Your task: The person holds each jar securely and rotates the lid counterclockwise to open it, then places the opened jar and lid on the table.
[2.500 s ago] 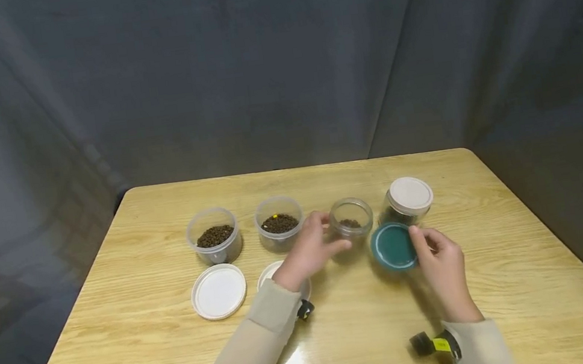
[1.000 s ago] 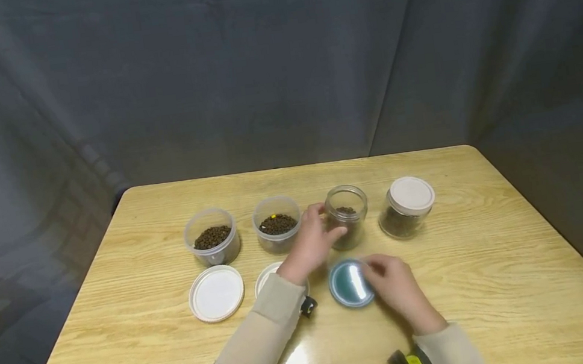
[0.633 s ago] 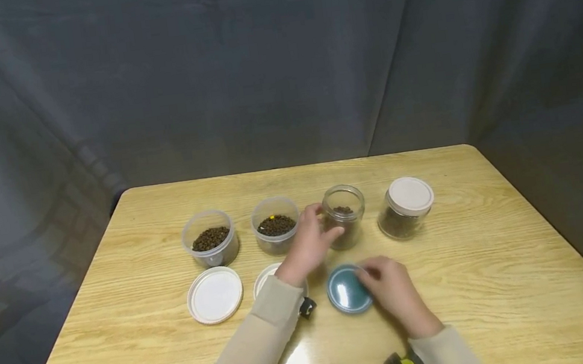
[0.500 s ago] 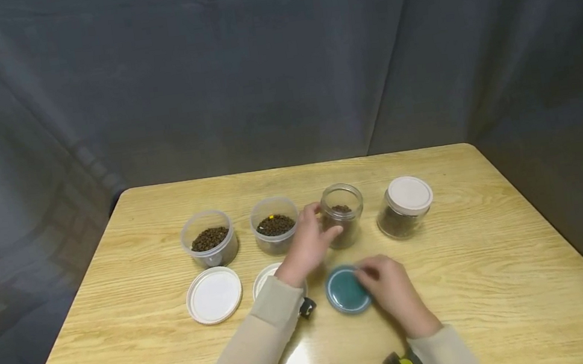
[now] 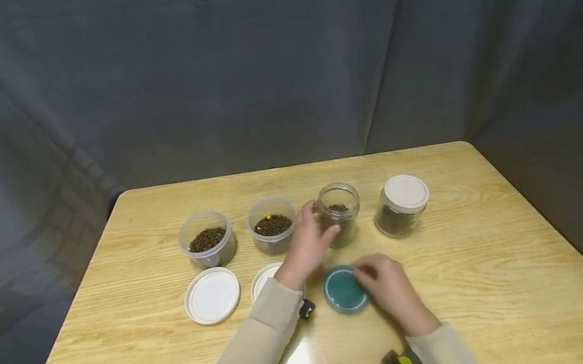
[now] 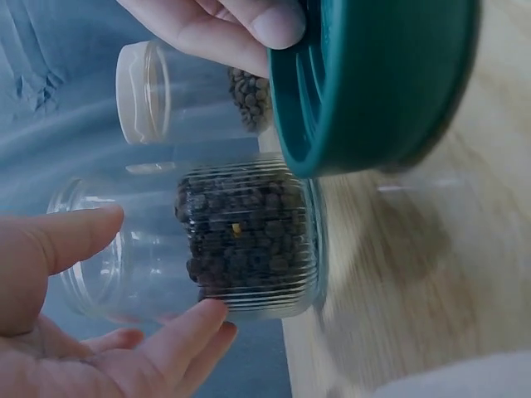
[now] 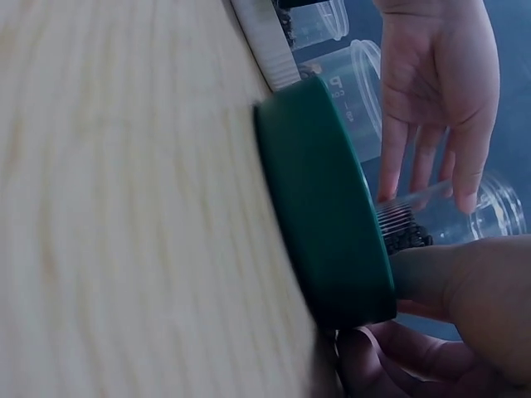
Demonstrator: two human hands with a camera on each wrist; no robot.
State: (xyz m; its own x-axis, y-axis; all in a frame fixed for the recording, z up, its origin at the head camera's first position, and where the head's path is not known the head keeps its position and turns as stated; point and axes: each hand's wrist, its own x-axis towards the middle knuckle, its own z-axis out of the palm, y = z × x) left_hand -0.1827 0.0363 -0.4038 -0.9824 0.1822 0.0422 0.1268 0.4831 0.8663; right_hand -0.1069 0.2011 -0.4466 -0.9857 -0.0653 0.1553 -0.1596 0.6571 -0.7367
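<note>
My left hand (image 5: pixel 307 244) is spread beside the open clear jar (image 5: pixel 342 227), with straight fingers along its side and the thumb near its neck. Dark brown pellets (image 6: pixel 241 236) fill the jar's lower part. My right hand (image 5: pixel 388 285) pinches the right edge of a green screw lid (image 5: pixel 345 289) in front of the jar. In the left wrist view the lid's threaded inside faces up. The right wrist view shows the lid (image 7: pixel 323 207) low at the wooden tabletop, thumb over its rim and other fingers curled below.
Right of the jar stands a white-lidded jar (image 5: pixel 403 208) of pellets. Two open plastic tubs (image 5: pixel 207 241) with pellets stand on the left. In front of them lie two white lids (image 5: pixel 212 296), one partly behind my left sleeve. A dark curtain (image 5: pixel 235 79) hangs behind the table (image 5: pixel 500 278).
The green lid has come left and down from beside the white-lidded jar to the tabletop, with my right hand on it. The open jar now stands upright. Over the last half second, little moves.
</note>
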